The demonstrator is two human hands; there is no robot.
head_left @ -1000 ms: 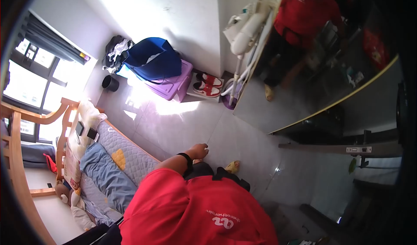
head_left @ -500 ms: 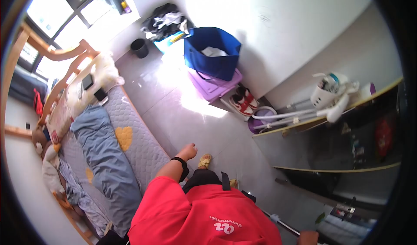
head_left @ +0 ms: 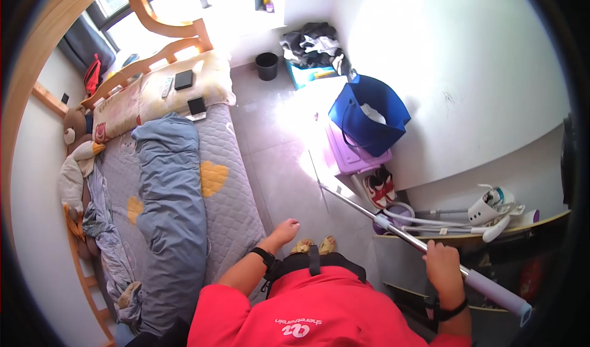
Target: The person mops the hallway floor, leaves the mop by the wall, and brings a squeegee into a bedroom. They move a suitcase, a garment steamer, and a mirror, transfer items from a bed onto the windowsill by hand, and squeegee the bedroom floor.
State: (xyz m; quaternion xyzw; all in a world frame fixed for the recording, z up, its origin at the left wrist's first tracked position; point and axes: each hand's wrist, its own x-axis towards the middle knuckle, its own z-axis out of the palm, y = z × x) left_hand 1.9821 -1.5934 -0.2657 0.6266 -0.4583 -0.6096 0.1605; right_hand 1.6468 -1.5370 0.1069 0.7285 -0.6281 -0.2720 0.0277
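My right hand (head_left: 442,264) had its fingers clamped around the pole (head_left: 402,233), on the metal just beside the lilac grip (head_left: 499,293). The pole slanted over the floor (head_left: 273,184), its far end near the purple box (head_left: 361,160). My left hand (head_left: 286,231) hung near the bed (head_left: 233,175), fingers curled together.

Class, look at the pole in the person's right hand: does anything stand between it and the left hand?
Nothing visible does. From the left hand across to the pole, gripped by the right hand, only floor shows in this view.
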